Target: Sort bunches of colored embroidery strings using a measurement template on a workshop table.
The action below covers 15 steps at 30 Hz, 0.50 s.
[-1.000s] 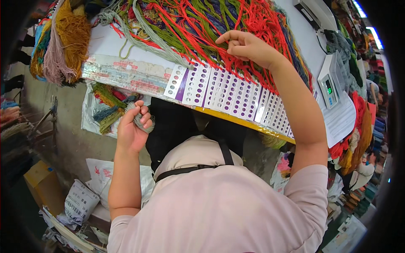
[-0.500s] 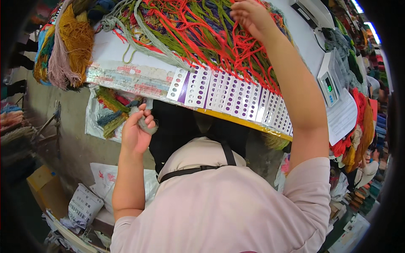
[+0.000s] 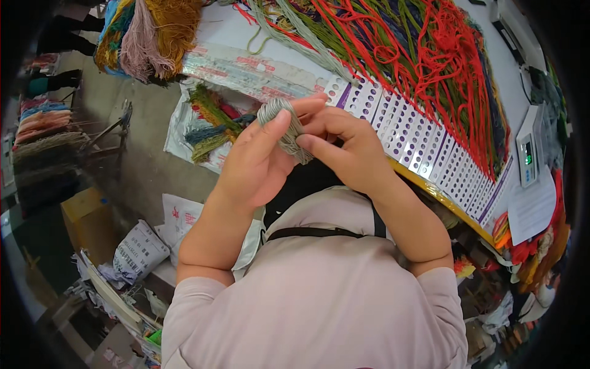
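Note:
A small coiled bundle of grey-green thread [image 3: 290, 132] is held up in front of my body, just off the table's near edge. My left hand [image 3: 255, 161] grips it from the left, the thumb lying along it and the fingers mostly behind. From the right, my right hand [image 3: 351, 147] has thumb and bent fingers closed at the bundle's side; the exact pinch is partly hidden. Beyond both hands, long red threads [image 3: 448, 80] lie over olive-green strands [image 3: 362, 31] on the table. Pale grey-green strands [image 3: 307, 38] stretch out to their left.
White cards with rows of holes [image 3: 424, 144] line the table's yellow-edged front. A scale with a lit display [image 3: 530, 147] and a paper sheet [image 3: 533, 206] are at right. Coloured skeins [image 3: 212, 120] lie on a plastic bag below left; others [image 3: 147, 37] hang at far left.
My right hand has come down from the red threads to the grey-green bundle. My left hand has moved up and right with the bundle. The view has turned, shifting the table rightward.

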### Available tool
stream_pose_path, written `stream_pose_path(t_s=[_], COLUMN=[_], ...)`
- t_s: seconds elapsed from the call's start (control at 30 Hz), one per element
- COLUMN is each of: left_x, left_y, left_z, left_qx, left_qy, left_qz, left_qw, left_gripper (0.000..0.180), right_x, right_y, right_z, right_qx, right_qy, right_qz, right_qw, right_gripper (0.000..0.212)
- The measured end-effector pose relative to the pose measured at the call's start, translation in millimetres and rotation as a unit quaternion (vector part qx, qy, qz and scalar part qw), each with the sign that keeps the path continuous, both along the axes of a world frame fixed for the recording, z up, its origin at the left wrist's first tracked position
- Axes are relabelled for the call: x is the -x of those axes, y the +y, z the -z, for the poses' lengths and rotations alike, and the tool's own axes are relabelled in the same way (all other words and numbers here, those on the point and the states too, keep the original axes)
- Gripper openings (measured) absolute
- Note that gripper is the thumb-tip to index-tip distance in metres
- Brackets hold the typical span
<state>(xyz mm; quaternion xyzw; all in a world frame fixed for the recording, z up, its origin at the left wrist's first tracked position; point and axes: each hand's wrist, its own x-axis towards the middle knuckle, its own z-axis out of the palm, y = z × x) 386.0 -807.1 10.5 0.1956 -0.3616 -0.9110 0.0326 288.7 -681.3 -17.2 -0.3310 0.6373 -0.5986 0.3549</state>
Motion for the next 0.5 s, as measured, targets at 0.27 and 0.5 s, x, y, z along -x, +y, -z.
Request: stream_pose_path(t_s=[0.27, 0.5], left_x=[-14.3, -12.8], left_y=[-12.9, -12.8], left_z=[10.6, 4.7], left_qx=[-0.013, 0.109], left_qy=[0.018, 0.033], left_qz=[0.012, -0.008], left_qw=[1.0, 0.993], left_gripper=[0.043, 0.058], right_x=[-14.0, -19.8], right_y=[11.3, 12.7], right_z=[-3.0, -9.1], right_qx=[0.034, 0.037], right_qy=[-0.133, -0.193], right_qz=[0.027, 0.032], right_qw=[0.99, 0.98], right_gripper=[0.014, 0.018])
